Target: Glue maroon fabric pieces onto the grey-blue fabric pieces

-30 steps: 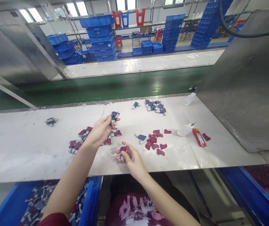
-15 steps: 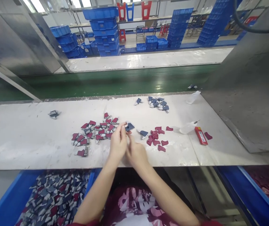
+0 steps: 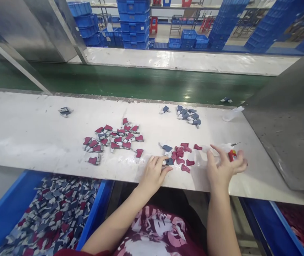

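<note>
My left hand [image 3: 153, 174] pinches a small dark blue-grey plastic part [image 3: 169, 161] at the table's near side. A similar blue-grey and light grey part [image 3: 166, 148] lies just beyond it. Loose maroon plastic pieces [image 3: 180, 153] are heaped to its right. With fingers spread, my right hand [image 3: 221, 167] hovers at a translucent squeeze bottle with a needle tip [image 3: 225, 147] and a red and yellow box [image 3: 232, 155], both partly hidden by the fingers. Left of my hands, many maroon-and-grey parts [image 3: 118, 139] lie in a group, with one [image 3: 139, 153] set apart.
Blue-grey parts [image 3: 188, 116] lie near the white table's back edge, beside a second translucent bottle [image 3: 233, 113]. Beyond runs a green belt [image 3: 146, 83]. A metal panel [image 3: 290, 131] stands at right. A blue bin [image 3: 96, 209] full of parts sits below left; another [image 3: 282, 220] holds maroon pieces.
My hands have separated: the left moved right with a blue-grey part, the right went to the bottle and box and opened. A maroon-and-grey part now lies at the group's right. The view has shifted.
</note>
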`<state>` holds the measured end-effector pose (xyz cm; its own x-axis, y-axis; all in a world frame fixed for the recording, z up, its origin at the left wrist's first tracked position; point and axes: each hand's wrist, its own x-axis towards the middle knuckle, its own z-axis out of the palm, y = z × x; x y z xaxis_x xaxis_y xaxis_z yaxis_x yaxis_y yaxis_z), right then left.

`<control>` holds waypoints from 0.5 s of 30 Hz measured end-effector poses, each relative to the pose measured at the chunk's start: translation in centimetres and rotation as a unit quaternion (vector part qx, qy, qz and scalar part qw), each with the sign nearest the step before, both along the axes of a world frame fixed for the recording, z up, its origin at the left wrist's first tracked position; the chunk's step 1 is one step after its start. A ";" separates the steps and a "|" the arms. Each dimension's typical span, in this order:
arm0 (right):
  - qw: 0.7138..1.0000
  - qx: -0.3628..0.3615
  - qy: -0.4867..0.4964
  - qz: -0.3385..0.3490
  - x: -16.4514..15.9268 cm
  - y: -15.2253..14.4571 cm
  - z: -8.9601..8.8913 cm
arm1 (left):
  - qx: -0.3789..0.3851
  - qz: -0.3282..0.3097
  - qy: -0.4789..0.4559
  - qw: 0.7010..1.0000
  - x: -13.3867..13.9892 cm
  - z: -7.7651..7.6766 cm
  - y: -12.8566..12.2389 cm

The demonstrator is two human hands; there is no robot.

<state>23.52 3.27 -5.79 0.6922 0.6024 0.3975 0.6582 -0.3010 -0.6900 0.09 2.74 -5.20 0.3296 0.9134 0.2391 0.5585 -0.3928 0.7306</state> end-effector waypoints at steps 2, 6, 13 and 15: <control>0.998 -0.043 0.028 0.020 0.5 0.7 -0.7 | 0.003 -0.007 0.011 1.000 -0.5 -0.2 0.2; 0.998 -0.014 0.021 0.054 1.0 1.2 -1.0 | 0.017 0.017 0.018 1.000 -1.3 -0.6 0.6; 0.956 0.284 0.010 0.070 -2.7 0.0 0.4 | -0.002 0.037 0.003 0.999 -1.6 -0.4 1.8; 0.957 0.288 0.024 0.037 -4.0 -0.5 0.4 | -0.014 0.030 -0.010 0.999 -1.7 -0.3 2.0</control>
